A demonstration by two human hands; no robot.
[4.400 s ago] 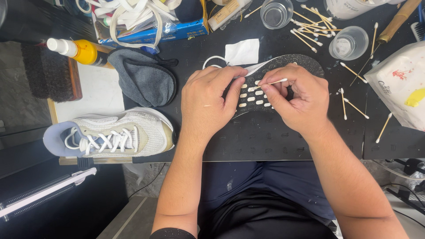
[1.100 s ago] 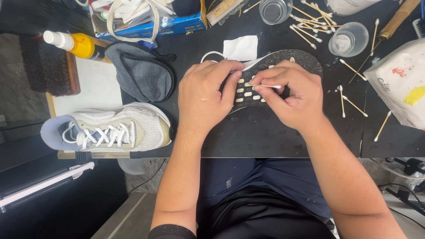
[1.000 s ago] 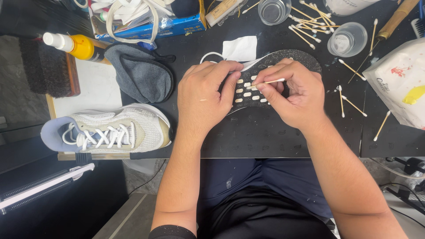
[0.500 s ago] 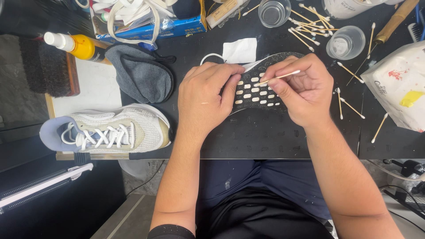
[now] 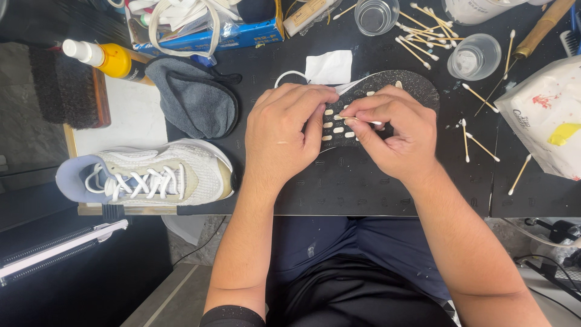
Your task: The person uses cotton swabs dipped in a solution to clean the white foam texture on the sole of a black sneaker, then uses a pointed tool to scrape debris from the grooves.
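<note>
Both hands sit on the upturned black shoe (image 5: 405, 85) mid-desk (image 5: 363, 188): left hand (image 5: 284, 133) clamps it, right hand (image 5: 393, 130) pinches a cotton swab (image 5: 362, 120), now dropped lower than half a second ago, tip on the white sole studs, so the scrubbing carries on

White sneaker (image 5: 154, 175), grey cloth (image 5: 193, 100), yellow bottle (image 5: 109, 59), plastic cups (image 5: 474, 56).
</note>
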